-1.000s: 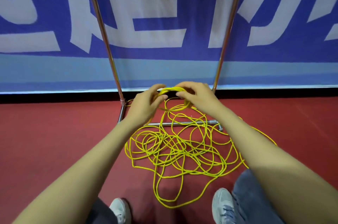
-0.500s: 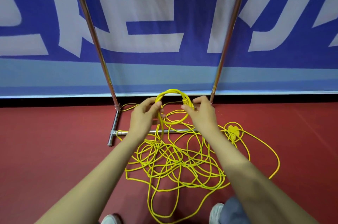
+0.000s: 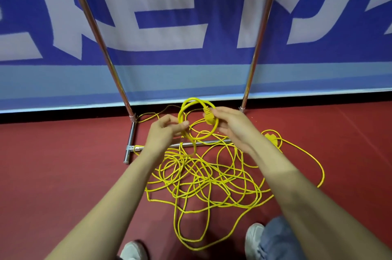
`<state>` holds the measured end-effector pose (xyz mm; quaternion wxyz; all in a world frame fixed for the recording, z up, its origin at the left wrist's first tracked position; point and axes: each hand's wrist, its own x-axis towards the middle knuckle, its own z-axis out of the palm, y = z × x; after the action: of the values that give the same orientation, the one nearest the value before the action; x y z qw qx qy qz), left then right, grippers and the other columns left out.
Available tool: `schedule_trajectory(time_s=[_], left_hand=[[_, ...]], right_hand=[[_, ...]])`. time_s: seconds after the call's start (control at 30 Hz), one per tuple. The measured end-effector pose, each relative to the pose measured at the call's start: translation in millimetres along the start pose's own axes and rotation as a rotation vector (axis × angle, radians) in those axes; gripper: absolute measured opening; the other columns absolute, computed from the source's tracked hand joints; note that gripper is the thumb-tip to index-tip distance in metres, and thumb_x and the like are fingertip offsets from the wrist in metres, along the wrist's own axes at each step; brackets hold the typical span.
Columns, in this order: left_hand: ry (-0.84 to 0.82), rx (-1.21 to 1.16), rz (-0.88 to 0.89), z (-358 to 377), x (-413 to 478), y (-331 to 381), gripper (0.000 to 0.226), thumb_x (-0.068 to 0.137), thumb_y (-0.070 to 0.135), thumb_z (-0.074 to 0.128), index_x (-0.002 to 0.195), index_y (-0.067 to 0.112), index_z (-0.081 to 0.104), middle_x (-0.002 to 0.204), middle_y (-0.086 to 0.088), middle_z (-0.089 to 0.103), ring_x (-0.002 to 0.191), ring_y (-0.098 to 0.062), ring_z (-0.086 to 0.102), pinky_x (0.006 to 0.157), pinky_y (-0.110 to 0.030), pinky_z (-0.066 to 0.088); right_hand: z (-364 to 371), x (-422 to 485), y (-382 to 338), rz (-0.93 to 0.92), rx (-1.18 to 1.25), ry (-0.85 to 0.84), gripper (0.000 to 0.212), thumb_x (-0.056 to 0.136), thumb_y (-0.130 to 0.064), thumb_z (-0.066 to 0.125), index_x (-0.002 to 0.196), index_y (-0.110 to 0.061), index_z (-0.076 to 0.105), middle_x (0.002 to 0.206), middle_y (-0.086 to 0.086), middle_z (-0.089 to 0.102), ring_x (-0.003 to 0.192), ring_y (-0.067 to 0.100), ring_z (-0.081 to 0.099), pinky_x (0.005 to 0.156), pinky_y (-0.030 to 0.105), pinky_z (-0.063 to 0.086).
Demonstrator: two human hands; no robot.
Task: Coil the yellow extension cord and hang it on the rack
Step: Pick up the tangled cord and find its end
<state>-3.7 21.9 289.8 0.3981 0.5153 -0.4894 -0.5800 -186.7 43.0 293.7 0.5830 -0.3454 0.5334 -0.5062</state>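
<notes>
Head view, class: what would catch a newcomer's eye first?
A yellow extension cord sprawls tangled on the red floor. The left hand and right hand hold a small loop of it above the tangle, in front of the chrome rack and a blue-and-white banner.

Lettering, sole entry: the far banner point(image 3: 191, 77) behind the rack point(image 3: 99, 32) shows you only huge white character strokes on blue, cut off by the top edge, so you can read no whole word, number, brand or label.
</notes>
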Motion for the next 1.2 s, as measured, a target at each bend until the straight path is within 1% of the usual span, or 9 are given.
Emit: schedule_trajectory(time_s=[0.23,0.37,0.47,0.63,0.7,0.8,0.9,1.07,1.2], left_hand=[[0.084,-0.009,0.003,-9.8,-1.5,-2.9,0.027,0.082,0.011,0.074,0.070,0.012,0.050,0.069,-0.011,0.069,0.062,-0.022,0.067,0.055,-0.028,0.054],[0.192,0.171,0.123,-13.9,-0.1,-4.4,0.026,0.083,0.016,0.075,0.072,0.007,0.053,0.073,-0.021,0.070,0.062,-0.026,0.068,0.063,-0.040,0.058],[0.252,0.362,0.271,-19.6,-3.1,-2.6,0.024,0.085,0.020,0.072,0.074,0.008,0.055,0.066,-0.009,0.069,0.057,-0.020,0.068,0.063,-0.043,0.059],[0.240,0.620,0.438,-30.5,-5.7,-7.7,0.018,0.087,0.034,0.067,0.078,0.023,0.056,0.064,0.004,0.064,0.063,-0.018,0.067,0.066,-0.044,0.054],[0.167,0.695,0.472,-34.8,-3.8,-8.2,0.007,0.088,0.035,0.066,0.087,0.029,0.062,0.076,0.006,0.067,0.073,-0.018,0.067,0.072,-0.043,0.053],[-0.005,0.784,0.514,-38.1,-2.5,-9.7,0.020,0.092,0.033,0.061,0.108,0.024,0.067,0.092,0.004,0.069,0.084,-0.019,0.068,0.077,-0.044,0.053],[-0.007,0.857,0.570,-33.4,-7.0,-9.2,0.028,0.098,0.028,0.052,0.123,0.022,0.059,0.087,0.001,0.071,0.083,-0.025,0.069,0.076,-0.045,0.054],[0.159,0.882,0.516,-32.8,-5.4,-7.3,0.017,0.100,0.029,0.047,0.110,0.015,0.049,0.078,-0.003,0.071,0.075,-0.033,0.067,0.072,-0.047,0.051],[0.149,1.059,0.450,-27.4,-8.2,-3.4,0.024,0.103,0.031,0.037,0.114,0.016,0.052,0.097,-0.008,0.072,0.090,-0.038,0.065,0.077,-0.047,0.049]], right_hand=[[8.0,-13.2,-12.2,0.065,0.115,-0.190,0.030,0.096,-0.030,0.043,0.097,-0.008,0.062,0.083,0.011,0.073,0.083,0.026,0.071,0.092,0.038,0.049],[24.2,-14.9,-13.1,-0.094,-0.190,-0.092,0.042,0.084,-0.045,0.060,0.113,-0.016,0.053,0.085,0.000,0.071,0.076,0.017,0.070,0.075,0.030,0.053],[27.1,-10.0,-11.1,-0.079,-0.141,-0.093,0.033,0.097,-0.048,0.037,0.116,-0.027,0.054,0.102,0.000,0.067,0.093,0.022,0.068,0.082,0.036,0.051],[7.5,-4.4,-2.7,-0.285,-0.686,0.031,0.029,0.083,-0.021,0.071,0.110,-0.016,0.064,0.090,-0.001,0.060,0.083,0.014,0.056,0.077,0.019,0.043],[0.9,-0.6,2.5,-0.415,-0.927,0.179,0.034,0.082,-0.015,0.071,0.115,-0.013,0.065,0.108,0.006,0.057,0.099,0.019,0.052,0.083,0.017,0.036],[-4.1,1.6,3.8,-0.441,-0.978,0.353,0.047,0.085,-0.017,0.069,0.130,-0.022,0.057,0.140,0.010,0.038,0.131,0.026,0.034,0.108,0.032,0.026],[-0.7,0.7,2.7,-0.319,-0.886,0.318,0.075,0.080,-0.010,0.073,0.144,-0.020,0.035,0.142,0.012,0.030,0.126,0.023,0.039,0.106,0.029,0.031],[10.9,-0.5,-4.6,-0.277,-0.705,0.172,0.029,0.091,-0.007,0.055,0.117,-0.014,0.064,0.116,0.003,0.058,0.098,0.012,0.054,0.072,0.012,0.039],[18.2,-8.1,-9.3,-0.377,-0.739,0.100,0.031,0.092,-0.033,0.057,0.113,-0.013,0.067,0.122,0.001,0.057,0.119,0.012,0.047,0.103,0.026,0.034]])
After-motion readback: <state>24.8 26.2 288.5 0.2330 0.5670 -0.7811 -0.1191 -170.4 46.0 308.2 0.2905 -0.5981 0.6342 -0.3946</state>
